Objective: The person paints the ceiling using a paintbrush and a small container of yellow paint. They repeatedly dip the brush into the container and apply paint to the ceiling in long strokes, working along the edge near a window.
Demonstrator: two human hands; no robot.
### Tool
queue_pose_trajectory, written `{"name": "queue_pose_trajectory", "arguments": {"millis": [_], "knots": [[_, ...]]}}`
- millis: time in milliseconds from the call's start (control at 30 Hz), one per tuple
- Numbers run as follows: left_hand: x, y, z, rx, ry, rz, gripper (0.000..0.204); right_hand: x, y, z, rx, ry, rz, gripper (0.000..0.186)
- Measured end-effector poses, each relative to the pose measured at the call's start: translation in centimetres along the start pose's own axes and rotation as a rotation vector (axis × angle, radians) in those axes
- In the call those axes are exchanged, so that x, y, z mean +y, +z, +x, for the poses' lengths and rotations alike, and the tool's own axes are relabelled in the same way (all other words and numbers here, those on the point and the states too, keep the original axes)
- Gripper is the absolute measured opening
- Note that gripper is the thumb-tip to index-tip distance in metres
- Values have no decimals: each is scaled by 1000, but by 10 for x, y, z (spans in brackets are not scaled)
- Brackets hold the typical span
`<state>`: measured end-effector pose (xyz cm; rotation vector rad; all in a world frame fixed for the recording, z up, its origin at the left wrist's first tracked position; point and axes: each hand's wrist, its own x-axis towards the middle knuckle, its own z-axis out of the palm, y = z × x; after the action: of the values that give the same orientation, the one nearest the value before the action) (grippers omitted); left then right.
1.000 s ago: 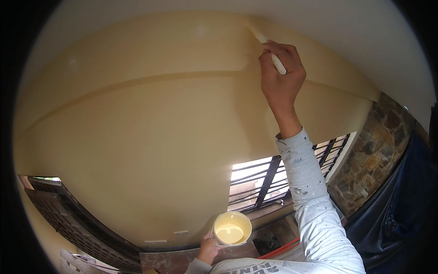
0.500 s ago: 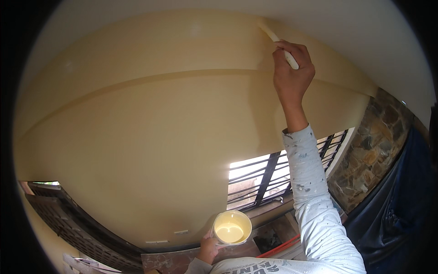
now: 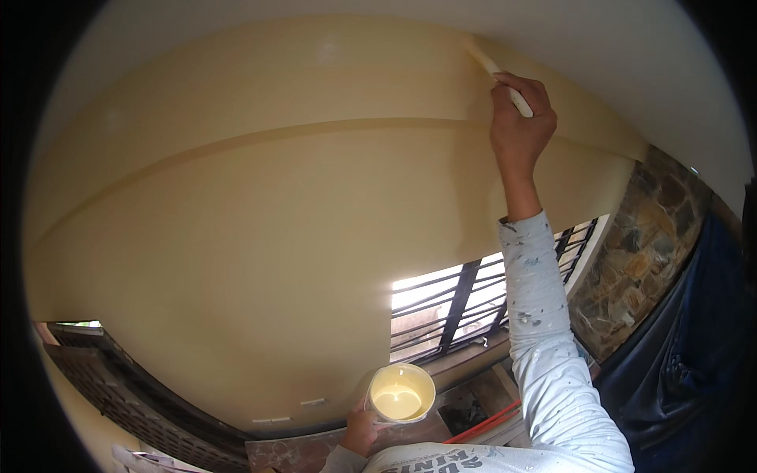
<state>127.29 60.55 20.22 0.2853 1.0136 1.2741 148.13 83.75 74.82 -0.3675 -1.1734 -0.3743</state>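
Observation:
High at the upper right, my right hand [image 3: 523,118] grips the pale handle of a paintbrush [image 3: 484,61]. Its bristle end meets the cream-yellow wall [image 3: 284,229] close to the edge of the white ceiling [image 3: 583,47]. Low in the middle, my left hand [image 3: 362,428] is closed on the side of a small round bucket [image 3: 428,400], with pale yellow paint [image 3: 397,400] inside. Part of that hand is hidden behind the bucket. Paint specks dot the white sleeve [image 3: 540,307] of my right arm.
A barred window [image 3: 449,307] lies behind my right forearm. Stone cladding [image 3: 643,252] and a dark draped sheet [image 3: 670,370] stand at the right. Dark louvred shutters [image 3: 118,386] are at the lower left. A horizontal ledge crosses the wall's upper part.
My right hand and the brush have moved to the right along the top of the wall. My left hand and the bucket stay nearly in place.

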Motion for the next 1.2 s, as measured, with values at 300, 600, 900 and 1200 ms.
{"name": "queue_pose_trajectory", "arguments": {"millis": [300, 600, 900, 1200], "knots": [[-19, -19, 22, -36, 39, 13, 77, 27, -21, 14, 32, 26, -61, 13], [-14, -24, 9, -256, 268, 369, 71, 78, -62, 35, 54, 138, -111, 13], [-25, -23, 25, -313, 212, 226, 74, 40, -52, 0, -2, -28, -25, 18], [-27, -25, 16, -295, 252, 314, 83, 25, -45, -3, -49, -88, 27, 19]]}}
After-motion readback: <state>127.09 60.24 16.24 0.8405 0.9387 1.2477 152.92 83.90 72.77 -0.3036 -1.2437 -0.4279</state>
